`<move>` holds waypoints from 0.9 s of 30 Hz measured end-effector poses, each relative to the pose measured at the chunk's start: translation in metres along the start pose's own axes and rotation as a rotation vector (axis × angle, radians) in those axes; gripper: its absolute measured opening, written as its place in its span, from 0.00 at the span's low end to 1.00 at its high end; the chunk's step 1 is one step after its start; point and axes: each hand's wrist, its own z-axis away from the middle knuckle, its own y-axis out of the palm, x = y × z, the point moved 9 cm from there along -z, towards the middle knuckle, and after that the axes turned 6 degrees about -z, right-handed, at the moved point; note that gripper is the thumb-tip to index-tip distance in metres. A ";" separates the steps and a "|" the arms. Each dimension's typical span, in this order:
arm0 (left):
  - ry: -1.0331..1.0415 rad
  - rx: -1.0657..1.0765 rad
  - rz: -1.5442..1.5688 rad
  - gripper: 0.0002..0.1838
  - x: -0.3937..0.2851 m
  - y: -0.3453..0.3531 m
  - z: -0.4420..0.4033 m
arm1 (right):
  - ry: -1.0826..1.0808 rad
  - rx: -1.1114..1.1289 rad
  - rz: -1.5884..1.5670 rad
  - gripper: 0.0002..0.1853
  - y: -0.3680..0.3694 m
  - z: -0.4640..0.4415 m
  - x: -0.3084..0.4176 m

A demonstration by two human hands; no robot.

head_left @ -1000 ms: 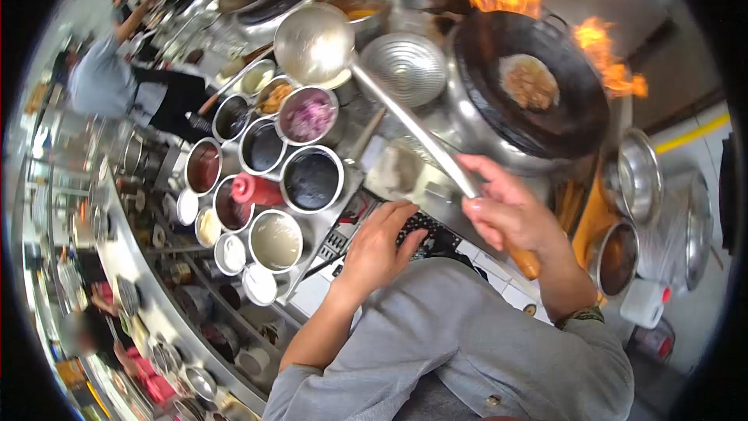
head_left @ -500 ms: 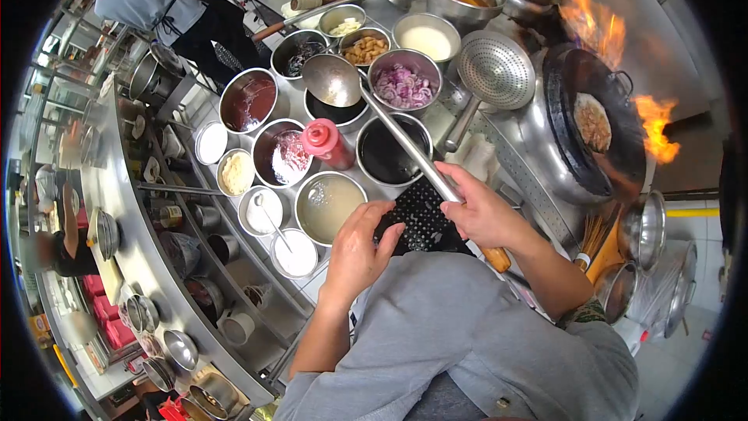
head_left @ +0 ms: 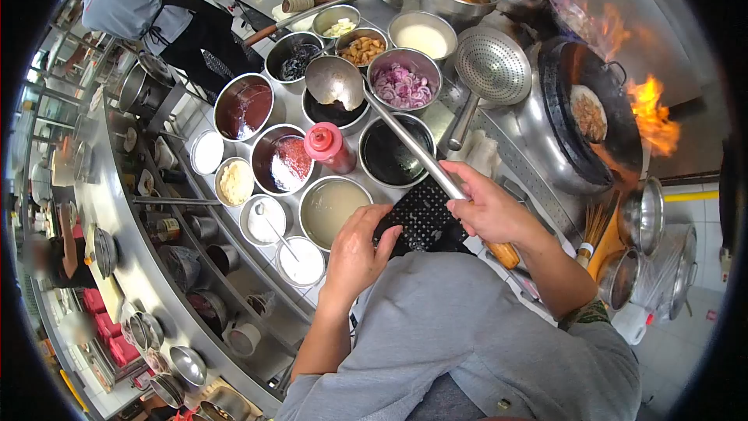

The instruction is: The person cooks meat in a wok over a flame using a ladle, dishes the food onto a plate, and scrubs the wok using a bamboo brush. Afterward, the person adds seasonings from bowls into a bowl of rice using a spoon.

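My right hand (head_left: 492,204) is wrapped around the long metal handle of a ladle (head_left: 335,83), just above its wooden grip (head_left: 502,254). The ladle's bowl hangs over a pot of dark sauce (head_left: 333,111), between it and a bowl of sliced red onion (head_left: 403,80). My left hand (head_left: 360,245) holds nothing, its thumb apart from its fingers. It is beside a pot of cloudy liquid (head_left: 333,209) and at the edge of a black perforated mat (head_left: 428,222). A red-capped squeeze bottle (head_left: 330,148) stands among the sauce pots.
On the right, a wok (head_left: 627,129) holds browned food (head_left: 589,114), with flames (head_left: 651,113) beside it. A perforated strainer (head_left: 492,66) lies near the stove. Two white bowls with spoons (head_left: 301,262) stand left of my hand. Another person (head_left: 140,8) stands at upper left.
The view has shifted slightly. My right hand keeps its hold on the ladle, whose bowl stays over the pots. The upper flame behind the wok looks fainter.
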 end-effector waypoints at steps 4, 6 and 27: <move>0.005 -0.004 -0.014 0.18 0.002 -0.001 -0.001 | -0.003 0.020 -0.071 0.31 -0.002 0.002 0.000; 0.013 -0.011 -0.022 0.18 0.003 -0.002 -0.002 | -0.007 0.026 -0.108 0.31 -0.003 0.005 0.001; -0.087 -0.315 -0.214 0.13 0.104 -0.129 -0.161 | -0.006 0.249 -1.044 0.34 -0.012 0.022 -0.026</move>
